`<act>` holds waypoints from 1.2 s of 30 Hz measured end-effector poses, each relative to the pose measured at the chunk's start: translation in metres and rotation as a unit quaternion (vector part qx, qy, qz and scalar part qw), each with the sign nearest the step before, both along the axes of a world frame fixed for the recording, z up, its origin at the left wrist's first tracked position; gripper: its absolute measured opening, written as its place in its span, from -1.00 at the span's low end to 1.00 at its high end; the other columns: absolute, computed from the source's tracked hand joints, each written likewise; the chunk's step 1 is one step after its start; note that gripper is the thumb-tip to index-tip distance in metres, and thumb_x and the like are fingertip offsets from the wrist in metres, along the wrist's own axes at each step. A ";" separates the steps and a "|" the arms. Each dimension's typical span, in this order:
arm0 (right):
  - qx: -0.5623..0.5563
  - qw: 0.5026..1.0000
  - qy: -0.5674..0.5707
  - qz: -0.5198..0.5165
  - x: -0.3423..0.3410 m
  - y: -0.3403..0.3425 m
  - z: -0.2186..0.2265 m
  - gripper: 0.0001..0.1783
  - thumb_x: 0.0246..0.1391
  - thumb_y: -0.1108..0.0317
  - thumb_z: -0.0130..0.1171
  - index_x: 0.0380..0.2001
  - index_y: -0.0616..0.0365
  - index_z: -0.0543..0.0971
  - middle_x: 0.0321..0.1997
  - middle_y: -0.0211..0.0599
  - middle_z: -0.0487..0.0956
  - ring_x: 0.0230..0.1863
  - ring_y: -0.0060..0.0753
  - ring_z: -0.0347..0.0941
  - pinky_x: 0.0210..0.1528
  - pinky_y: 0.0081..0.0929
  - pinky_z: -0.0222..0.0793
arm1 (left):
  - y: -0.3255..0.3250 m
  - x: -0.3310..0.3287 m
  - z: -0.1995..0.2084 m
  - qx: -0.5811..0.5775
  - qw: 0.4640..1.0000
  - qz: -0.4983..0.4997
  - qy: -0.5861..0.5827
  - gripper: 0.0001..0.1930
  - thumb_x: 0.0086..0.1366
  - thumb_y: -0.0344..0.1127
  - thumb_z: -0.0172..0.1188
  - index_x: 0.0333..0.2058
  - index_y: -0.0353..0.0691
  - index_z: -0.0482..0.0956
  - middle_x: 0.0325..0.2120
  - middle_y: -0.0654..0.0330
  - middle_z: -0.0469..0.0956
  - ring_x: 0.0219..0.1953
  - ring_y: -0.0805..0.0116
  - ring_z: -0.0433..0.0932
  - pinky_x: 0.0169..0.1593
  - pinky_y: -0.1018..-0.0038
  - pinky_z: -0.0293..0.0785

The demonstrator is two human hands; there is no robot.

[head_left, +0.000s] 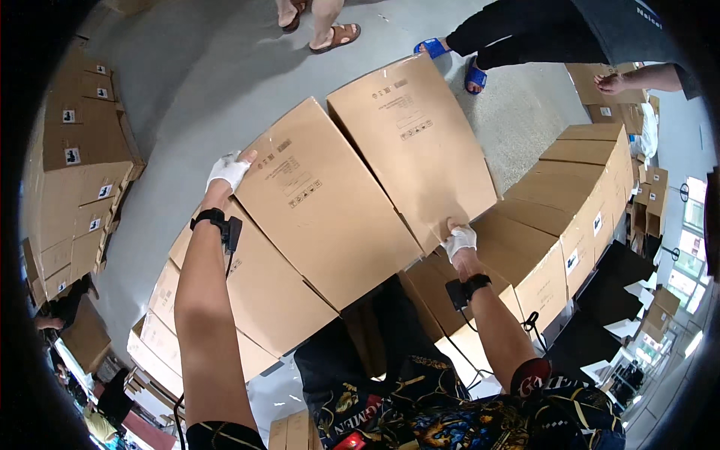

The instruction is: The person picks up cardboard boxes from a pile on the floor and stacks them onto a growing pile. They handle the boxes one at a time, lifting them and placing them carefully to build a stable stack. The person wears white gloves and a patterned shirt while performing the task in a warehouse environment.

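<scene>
Two large brown cardboard boxes lie side by side before me, with a narrow dark gap between them. On the far left corner of the left box (315, 202) is my left hand (231, 169) in a white glove, its bare fingertips bent over the edge. My right hand (459, 238), gloved the same way, holds the right box (409, 142) at its near right corner. Its thumb rests on the top face; the other fingers are mostly hidden. Both boxes carry dark printed marks on top. Each wrist wears a black strap with a small device.
More cardboard boxes form rows at the left (255, 277) and right (547, 187). A tall box stack (82, 172) stands on a pallet at far left. Beyond the boxes are one person's brown sandals (335, 38) and another person in blue slippers (475, 76), on grey floor (187, 75).
</scene>
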State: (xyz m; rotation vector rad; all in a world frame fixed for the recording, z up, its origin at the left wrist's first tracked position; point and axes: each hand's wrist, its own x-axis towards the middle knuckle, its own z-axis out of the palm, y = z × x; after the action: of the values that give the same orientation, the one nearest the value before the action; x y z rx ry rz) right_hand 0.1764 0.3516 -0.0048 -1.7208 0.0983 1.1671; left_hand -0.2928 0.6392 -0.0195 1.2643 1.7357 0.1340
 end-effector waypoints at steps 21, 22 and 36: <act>-0.017 1.000 0.016 0.001 -0.036 -0.036 -0.010 -0.75 0.16 0.17 0.10 -0.18 0.01 0.39 -0.21 -0.29 0.45 -0.17 -0.22 0.43 -0.12 0.12 0.42 | -0.013 -0.002 0.026 -0.007 0.965 -0.168 0.200 -0.40 0.27 0.25 -0.21 0.10 -0.01 0.38 0.04 0.17 0.45 0.07 0.06 0.41 0.12 0.26 0.33; -0.028 0.999 0.024 0.025 -0.035 -0.035 0.001 -0.72 0.15 0.15 0.11 -0.14 0.01 0.39 -0.15 -0.25 0.46 -0.14 -0.20 0.42 -0.10 0.14 0.41 | -0.019 -0.007 0.021 0.115 0.963 -0.161 0.184 -0.43 0.26 0.21 -0.15 0.10 0.00 0.39 0.08 0.15 0.41 0.12 0.08 0.36 0.15 0.27 0.29; -0.218 0.412 -0.260 0.845 0.054 -0.049 0.030 -0.83 0.11 0.35 -0.02 -0.30 0.08 0.55 -0.31 -0.29 0.59 -0.19 -0.17 0.54 -0.14 -0.10 0.47 | -0.312 -0.026 0.097 0.015 0.984 0.092 -0.152 -0.80 0.15 -0.19 0.00 -0.44 -0.15 0.54 -0.41 0.01 0.56 -0.28 -0.03 0.51 -0.18 0.29 0.46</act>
State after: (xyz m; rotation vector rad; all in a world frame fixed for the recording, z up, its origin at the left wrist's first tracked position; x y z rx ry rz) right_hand 0.2303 0.3030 0.0250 -2.3139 -2.5109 1.7714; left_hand -0.3189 0.3273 0.0771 1.0402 1.5842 0.4402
